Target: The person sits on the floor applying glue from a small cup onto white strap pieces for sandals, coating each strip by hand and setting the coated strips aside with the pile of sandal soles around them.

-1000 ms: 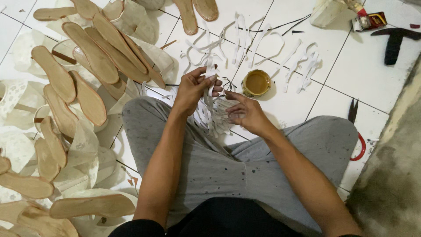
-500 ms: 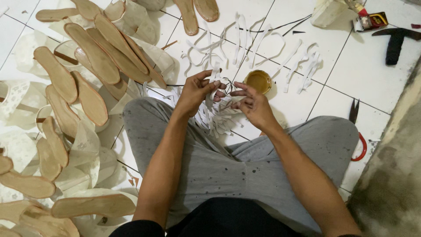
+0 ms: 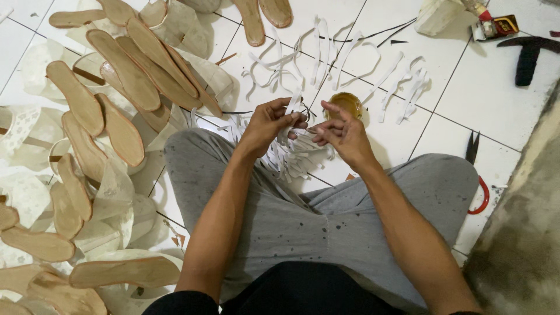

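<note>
Seen from above, a person sits cross-legged on a white tiled floor, grey trousers filling the near middle of the view. Just past the knees both hands meet over a bundle of white straps that rests on the floor and against the shins. The left hand pinches one strap between thumb and fingers, lifting its end clear of the bundle; the right hand is half curled, fingertips closing on the same strap beside the left thumb, apparently to steady or separate it. Touching distance beyond the right hand stands a small round tin of amber glue, open and kept within reach. Further out, loose white straps lie spread singly across the tiles, likely laid apart so they do not stick together. Along the floor's left edge tan shoe insoles pile over pale lace uppers, crowding that side. Near the right edge lie red-handled scissors; a dark hammer sits in the far right corner.
</note>
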Demonstrator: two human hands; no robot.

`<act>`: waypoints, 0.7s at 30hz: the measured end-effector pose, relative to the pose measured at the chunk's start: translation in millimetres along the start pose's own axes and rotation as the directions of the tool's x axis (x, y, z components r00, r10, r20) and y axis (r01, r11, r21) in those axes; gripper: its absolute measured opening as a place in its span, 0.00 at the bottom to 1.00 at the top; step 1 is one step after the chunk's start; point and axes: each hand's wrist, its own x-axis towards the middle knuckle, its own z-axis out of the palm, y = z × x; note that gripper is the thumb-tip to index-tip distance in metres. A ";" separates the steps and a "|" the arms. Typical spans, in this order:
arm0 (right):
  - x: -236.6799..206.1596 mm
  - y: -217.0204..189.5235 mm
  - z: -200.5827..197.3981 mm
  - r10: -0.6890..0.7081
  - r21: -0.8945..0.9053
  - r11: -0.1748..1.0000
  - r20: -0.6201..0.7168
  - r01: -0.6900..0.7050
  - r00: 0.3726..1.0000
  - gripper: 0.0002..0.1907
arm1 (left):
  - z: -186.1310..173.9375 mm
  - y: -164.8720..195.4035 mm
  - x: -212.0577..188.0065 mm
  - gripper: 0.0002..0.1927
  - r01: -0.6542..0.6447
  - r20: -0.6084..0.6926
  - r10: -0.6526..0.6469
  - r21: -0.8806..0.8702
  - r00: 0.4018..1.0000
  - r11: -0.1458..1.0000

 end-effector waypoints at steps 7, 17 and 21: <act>2.0 10.0 -3.9 -0.046 0.140 0.989 -0.009 0.047 0.999 0.28 | 7.4 -23.9 13.5 0.17 0.023 -0.087 -0.022 0.015 0.996 1.000; 6.6 19.9 -9.4 0.007 0.076 0.997 -0.021 -0.005 1.000 0.29 | 2.7 -18.8 10.7 0.17 -0.042 -0.091 0.044 0.024 0.995 0.999; 2.0 18.2 -5.9 -0.040 0.054 0.998 0.016 0.039 0.999 0.29 | 9.3 -21.0 11.3 0.18 -0.034 0.021 0.033 0.018 0.999 0.999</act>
